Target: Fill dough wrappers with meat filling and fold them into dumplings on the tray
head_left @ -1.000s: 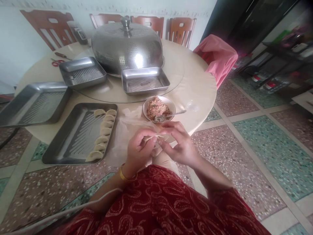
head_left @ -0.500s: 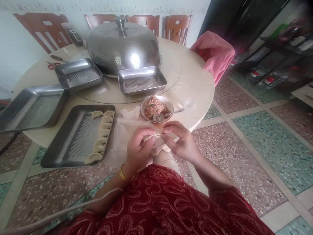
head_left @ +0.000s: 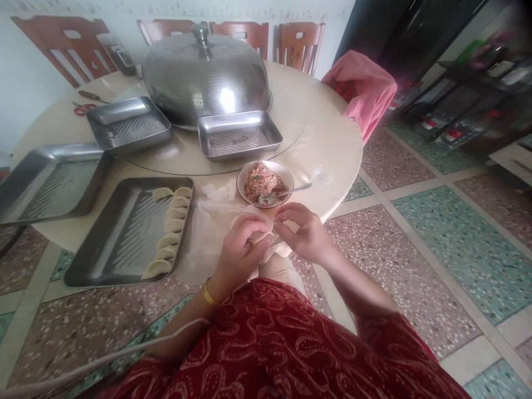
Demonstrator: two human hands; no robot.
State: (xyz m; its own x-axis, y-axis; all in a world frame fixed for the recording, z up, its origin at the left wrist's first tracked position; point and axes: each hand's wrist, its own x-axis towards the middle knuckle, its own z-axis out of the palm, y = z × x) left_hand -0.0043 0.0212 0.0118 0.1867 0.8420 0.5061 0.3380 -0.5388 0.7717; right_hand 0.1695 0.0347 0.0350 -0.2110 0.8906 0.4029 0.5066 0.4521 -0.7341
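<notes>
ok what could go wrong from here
The near end of the tray with the dumplings juts past the edge of the table, so a hard knock might tip it. The dumplings lie crowded along one wall and could stick together. The spoon sticks out over the rim of the bowl, near the right hand, so it might get bumped.

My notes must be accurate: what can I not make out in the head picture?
All in the head view:
Thin, pale dough piece: its whole shape, hidden by the left hand.
Domed, perforated silver metal cover: whatever lies beneath, hidden by the cover.
Grey rectangular metal tray, far left: its left end, cut off by the picture edge.
Dark, cylindrical bottle: label wording, too blurred.
</notes>
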